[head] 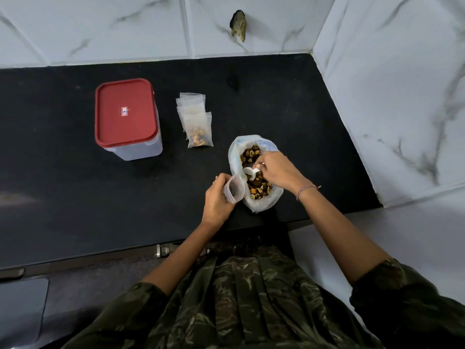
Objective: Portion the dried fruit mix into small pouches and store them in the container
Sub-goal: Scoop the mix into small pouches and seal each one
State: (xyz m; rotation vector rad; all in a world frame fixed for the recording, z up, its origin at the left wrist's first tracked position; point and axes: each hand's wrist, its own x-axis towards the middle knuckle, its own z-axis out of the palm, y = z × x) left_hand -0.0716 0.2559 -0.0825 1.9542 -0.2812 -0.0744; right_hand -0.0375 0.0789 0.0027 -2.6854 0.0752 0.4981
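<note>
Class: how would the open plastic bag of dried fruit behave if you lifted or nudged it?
The bag is thin, crinkled film, so it would probably sag rather than hold shape. Well filled with fruit pieces, it likely resists a light nudge. Its mouth is open, so tipping it may spill them.

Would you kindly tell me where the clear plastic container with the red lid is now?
In the head view, the red-lidded clear plastic container stands closed on the black counter, far left, beside the stack of small clear pouches.
</note>
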